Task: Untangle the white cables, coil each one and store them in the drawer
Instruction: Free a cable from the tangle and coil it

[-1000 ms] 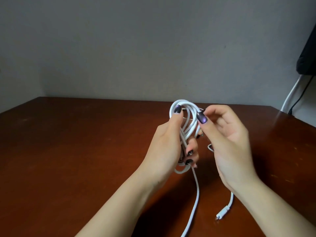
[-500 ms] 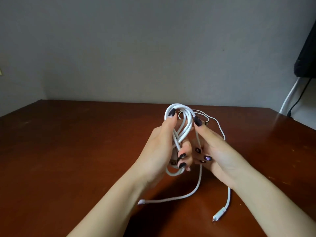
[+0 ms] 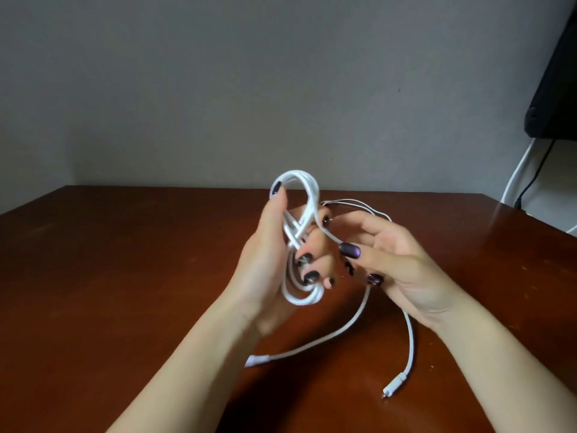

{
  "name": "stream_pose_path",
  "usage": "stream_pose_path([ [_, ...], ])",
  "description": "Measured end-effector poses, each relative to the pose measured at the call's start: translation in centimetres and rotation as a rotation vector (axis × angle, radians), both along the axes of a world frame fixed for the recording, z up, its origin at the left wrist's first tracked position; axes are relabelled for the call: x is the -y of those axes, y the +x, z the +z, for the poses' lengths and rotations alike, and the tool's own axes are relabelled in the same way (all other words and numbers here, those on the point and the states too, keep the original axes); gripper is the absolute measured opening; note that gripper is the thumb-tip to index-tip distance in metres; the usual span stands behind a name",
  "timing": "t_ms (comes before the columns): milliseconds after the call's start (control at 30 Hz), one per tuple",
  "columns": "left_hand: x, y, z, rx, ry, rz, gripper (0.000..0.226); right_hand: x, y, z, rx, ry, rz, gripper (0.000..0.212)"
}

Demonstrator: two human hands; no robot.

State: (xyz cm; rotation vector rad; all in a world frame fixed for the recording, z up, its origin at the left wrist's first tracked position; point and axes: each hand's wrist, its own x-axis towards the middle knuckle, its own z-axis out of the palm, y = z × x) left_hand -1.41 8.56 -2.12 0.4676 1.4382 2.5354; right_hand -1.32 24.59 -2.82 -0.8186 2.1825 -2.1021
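My brown table (image 3: 125, 276) runs all the way across under my arms. My left hand (image 3: 268, 260) is closed around a white cable (image 3: 307, 207). My thumb is up at the top of the loops and my fingers are curled around the middle. The loops stick out above and below my fist, up off the table. One loose end hangs down and lies on the table with a plug (image 3: 257, 360) near my left arm. My right hand (image 3: 390, 260) is just beside the loops. It holds a strand between the thumb and the curled fingers. From there the strand drops to the table and ends in a second plug (image 3: 394, 389). Behind my right hand some thin white wires (image 3: 359, 205) lie on the table. Far right, a black thing (image 3: 552, 89) has a white cord (image 3: 516, 170) and a black cord (image 3: 535, 171) hanging under it. I think I am in the coiling step. Next I should feed the loose part around the loops, gently, so it does not twist. Then it goes in the drawer, which I cannot see here. I count two hands, one bunch of loops and two plugs. The thin wires look like two or three strands. I cannot tell if the thick cable is one or two.
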Motion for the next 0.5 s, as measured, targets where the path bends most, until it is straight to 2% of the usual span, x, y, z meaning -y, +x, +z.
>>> stream_pose_path([
  [100,0.6,-0.5,0.8,0.086,0.191,-0.026,0.053,-0.6,0.0,0.4,0.019,0.017,-0.053,0.014],
  [167,0.9,-1.2,0.8,0.078,0.172,-0.023,0.055,-0.4,-0.1,0.4,-0.041,0.052,-0.119,0.003],
  [267,1.0,-1.8,0.9,0.127,0.096,-0.024,0.058,-0.4,-0.3,0.0,-0.284,0.138,-0.310,0.007],
  [400,0.9,-2.6,0.8,0.186,0.109,0.028,0.060,-0.3,-0.1,-0.2,-0.542,0.167,-0.509,0.018],
  [500,1.1,-2.7,0.8,0.221,0.071,0.110,0.051,0.0,0.2,-0.6,-0.845,0.380,-0.608,0.008],
])
